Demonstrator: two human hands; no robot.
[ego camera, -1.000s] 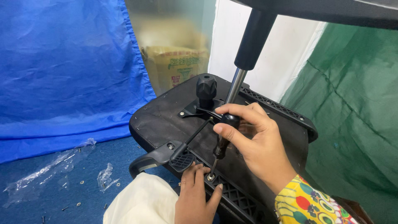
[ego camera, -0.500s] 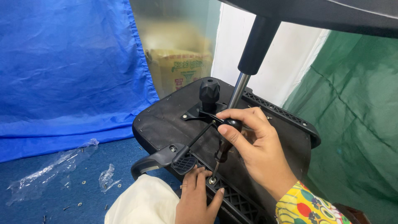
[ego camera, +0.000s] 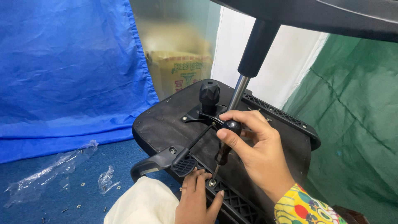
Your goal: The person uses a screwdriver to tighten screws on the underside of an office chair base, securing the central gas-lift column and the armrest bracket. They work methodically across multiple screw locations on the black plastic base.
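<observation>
Black seat underside [ego camera: 166,124] tipped up at centre, gas-lift column [ego camera: 238,93] rising toward 1 o'clock. Right hand [ego camera: 257,153] curled shut around dark screwdriver [ego camera: 223,151], thumb on handle top, shaft slanting down toward 7 o'clock. Left hand [ego camera: 197,199] at 6 o'clock, fingers loosely bent, fingertips steadying screw [ego camera: 212,182] under the tip. Lever paddle [ego camera: 183,166] just left of it. Blue sheet [ego camera: 70,70] at 9 o'clock, green cloth [ego camera: 356,132] at 3 o'clock, plastic scraps [ego camera: 58,170] on the floor at 8 o'clock.
</observation>
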